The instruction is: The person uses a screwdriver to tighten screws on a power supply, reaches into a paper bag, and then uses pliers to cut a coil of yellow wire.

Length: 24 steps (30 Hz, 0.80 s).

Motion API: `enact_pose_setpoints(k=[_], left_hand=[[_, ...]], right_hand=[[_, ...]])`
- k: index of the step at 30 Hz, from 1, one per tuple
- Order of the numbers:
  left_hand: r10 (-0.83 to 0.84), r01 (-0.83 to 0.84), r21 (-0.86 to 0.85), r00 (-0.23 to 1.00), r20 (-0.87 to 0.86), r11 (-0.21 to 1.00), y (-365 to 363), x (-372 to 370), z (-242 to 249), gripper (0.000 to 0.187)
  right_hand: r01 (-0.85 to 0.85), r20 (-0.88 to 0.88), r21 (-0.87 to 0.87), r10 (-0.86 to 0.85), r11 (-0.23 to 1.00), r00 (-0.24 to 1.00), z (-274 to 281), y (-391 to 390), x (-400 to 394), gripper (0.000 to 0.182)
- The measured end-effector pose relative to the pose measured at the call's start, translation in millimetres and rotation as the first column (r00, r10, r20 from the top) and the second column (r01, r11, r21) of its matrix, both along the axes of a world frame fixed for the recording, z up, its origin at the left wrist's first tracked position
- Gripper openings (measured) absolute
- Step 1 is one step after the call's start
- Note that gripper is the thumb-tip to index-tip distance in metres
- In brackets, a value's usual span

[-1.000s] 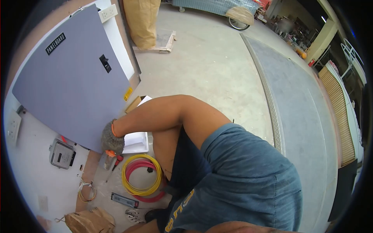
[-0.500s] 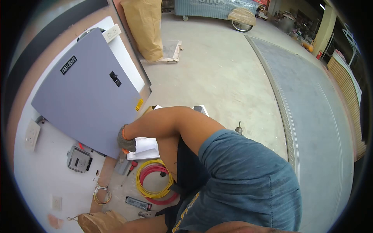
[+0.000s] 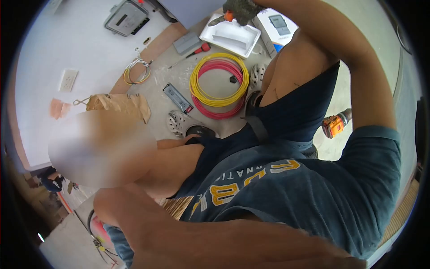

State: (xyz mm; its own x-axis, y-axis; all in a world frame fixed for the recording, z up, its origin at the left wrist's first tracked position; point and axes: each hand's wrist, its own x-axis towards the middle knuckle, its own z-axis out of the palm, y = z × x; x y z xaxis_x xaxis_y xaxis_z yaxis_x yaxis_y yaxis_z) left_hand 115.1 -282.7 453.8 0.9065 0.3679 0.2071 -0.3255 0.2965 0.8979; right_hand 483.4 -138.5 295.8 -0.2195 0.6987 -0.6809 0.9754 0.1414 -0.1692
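My right hand (image 3: 242, 11), in a dark grey work glove with orange edging, is at the top of the view. Its fingers look curled, and a narrow brownish piece, a bare finger or a held item, points left from it. It is just above a white foam tray (image 3: 230, 38), beside the lower edge of the grey panelboard (image 3: 192, 11). A printed box (image 3: 277, 27) picturing a meter stands close by. My bare left arm (image 3: 188, 237) crosses the bottom, very near the camera. The fingers of my left hand cannot be made out.
Yellow wire (image 3: 219, 102) and red wire (image 3: 219, 115) lie coiled between my feet. A red-handled screwdriver (image 3: 199, 50), a grey box (image 3: 187, 43), a labelled module (image 3: 178, 97) and a paper bag (image 3: 123, 105) are nearby. The wall holds a meter (image 3: 126, 18) and outlet (image 3: 68, 80). A drill (image 3: 336, 123) lies right.
My view has swung down and left, bringing my feet and left arm into sight. My gloved right hand has gone from the panelboard's edge to above the tray. The drill shows more fully.
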Motion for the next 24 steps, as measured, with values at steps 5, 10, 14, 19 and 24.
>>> enact_pose_setpoints(k=[5, 10, 14, 19, 24], left_hand=[[0.355, -0.327, 0.498, 0.934, 0.041, 0.803, -0.5, 11.9, -1.1, 0.037], [0.129, -0.01, 0.914, 0.991, -0.046, 0.405, 111.7, 53.6, -68.0, 0.035], [0.353, 0.38, 0.766, 0.72, -0.597, 0.519, 257.4, 88.0, -267.2, 0.029], [0.771, 0.32, 0.806, 0.262, -0.58, 0.497, 237.3, 101.8, -453.8, 0.041], [0.802, 0.321, 0.843, 0.291, -0.521, 0.431, 219.8, 100.2, -441.3, 0.043]], right_hand=[[0.251, -0.063, 0.083, -0.246, 0.965, 0.967, -6.5, -9.0, -2.4, 0.069], [0.16, 0.04, 0.164, -0.169, 0.973, 0.985, -11.7, -4.3, -9.9, 0.06], [0.212, -0.063, 0.202, -0.203, 0.956, 0.977, -17.4, 1.2, -20.9, 0.045], [0.123, 0.073, 0.434, -0.171, 0.893, 0.983, -42.4, -13.6, -15.5, 0.035], [0.106, 0.152, 0.319, -0.161, 0.942, 0.975, -39.3, -28.0, -28.2, 0.028]])
